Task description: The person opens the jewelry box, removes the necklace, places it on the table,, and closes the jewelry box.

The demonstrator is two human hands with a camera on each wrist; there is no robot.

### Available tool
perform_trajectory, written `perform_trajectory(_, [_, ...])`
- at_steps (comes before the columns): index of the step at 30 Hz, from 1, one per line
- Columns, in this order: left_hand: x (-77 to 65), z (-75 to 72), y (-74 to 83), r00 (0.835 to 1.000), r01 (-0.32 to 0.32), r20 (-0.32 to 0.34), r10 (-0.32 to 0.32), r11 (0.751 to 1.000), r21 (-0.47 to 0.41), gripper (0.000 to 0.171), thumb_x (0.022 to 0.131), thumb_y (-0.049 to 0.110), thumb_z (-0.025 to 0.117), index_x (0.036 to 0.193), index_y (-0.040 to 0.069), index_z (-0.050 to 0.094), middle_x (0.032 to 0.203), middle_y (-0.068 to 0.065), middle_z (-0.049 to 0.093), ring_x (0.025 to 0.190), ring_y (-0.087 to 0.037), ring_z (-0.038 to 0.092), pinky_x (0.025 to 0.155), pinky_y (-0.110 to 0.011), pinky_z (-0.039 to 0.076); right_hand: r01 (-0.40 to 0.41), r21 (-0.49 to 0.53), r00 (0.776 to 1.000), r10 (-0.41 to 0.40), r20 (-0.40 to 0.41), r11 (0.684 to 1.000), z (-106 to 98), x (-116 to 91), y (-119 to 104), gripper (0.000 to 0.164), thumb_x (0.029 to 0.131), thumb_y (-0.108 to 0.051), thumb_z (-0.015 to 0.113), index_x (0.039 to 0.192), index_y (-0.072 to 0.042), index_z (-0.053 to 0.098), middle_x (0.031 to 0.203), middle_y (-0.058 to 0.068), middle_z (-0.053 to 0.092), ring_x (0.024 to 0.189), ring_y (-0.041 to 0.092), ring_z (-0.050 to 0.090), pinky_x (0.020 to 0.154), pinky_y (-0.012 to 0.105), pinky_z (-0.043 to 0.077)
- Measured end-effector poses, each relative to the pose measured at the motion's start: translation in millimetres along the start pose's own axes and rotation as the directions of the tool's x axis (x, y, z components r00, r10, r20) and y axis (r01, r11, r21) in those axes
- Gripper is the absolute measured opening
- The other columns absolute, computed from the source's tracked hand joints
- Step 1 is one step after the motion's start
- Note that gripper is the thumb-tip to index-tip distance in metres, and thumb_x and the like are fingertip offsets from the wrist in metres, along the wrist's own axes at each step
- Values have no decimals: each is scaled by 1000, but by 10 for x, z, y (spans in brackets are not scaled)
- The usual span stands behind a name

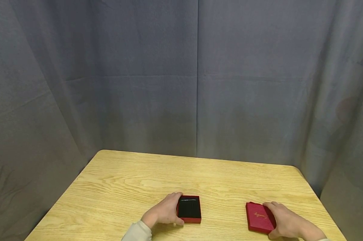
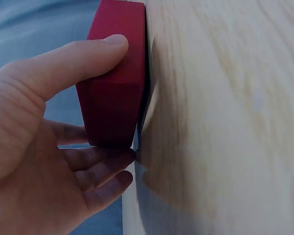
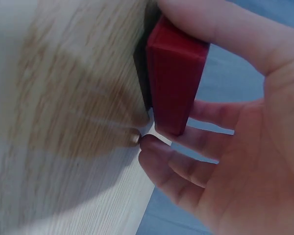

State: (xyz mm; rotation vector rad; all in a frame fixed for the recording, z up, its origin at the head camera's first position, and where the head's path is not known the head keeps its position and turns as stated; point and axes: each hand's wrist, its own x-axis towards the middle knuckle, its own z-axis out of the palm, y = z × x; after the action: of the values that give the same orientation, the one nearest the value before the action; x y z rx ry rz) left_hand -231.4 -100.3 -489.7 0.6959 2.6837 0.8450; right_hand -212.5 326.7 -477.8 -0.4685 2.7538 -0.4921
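Red box base is sitting on the wooden table, right of centre in the head view and near that view's lower edge. Its open top is facing up and is showing a black insert, with a thin pale strip lying across the insert near the far side. The left hand is gripping the base from its left: the thumb is bearing on the outer wall near the closest corner, and the fingers are reaching to the far corner. In the left wrist view, the thumb is lying flat on a red side and the fingertips are showing close to the table surface.

Red lid is lying well apart, to the right of the base, with gold lettering facing up. The right hand is gripping it from its right, thumb at the near corner and fingers at the far one. Whether the lid is resting fully on the table or is being held slightly clear, I cannot tell.

A light sleeve is covering the left wrist. Grey curtains are hanging behind the table and on both sides.
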Motion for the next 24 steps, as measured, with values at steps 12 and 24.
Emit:
perform_trajectory(12, [-26,6,30,1000,17,10,-18,1000,21,93,69,30,84,141,0,34,132,-12,45,118,-27,44,95,-45,42,-18,3,1000,18,-7,1000,18,-12,12,91,51,-27,89,127,1,47,106,3,52,95,25,46,76,44,44])
perform_trajectory(24, [-40,-18,51,1000,5,7,-6,999,53,94,68,31,85,141,-1,34,129,-12,46,116,-26,45,94,-43,43,-36,-9,999,36,-9,999,33,-1,9,93,50,-25,89,128,1,45,108,5,52,97,26,45,77,46,43])
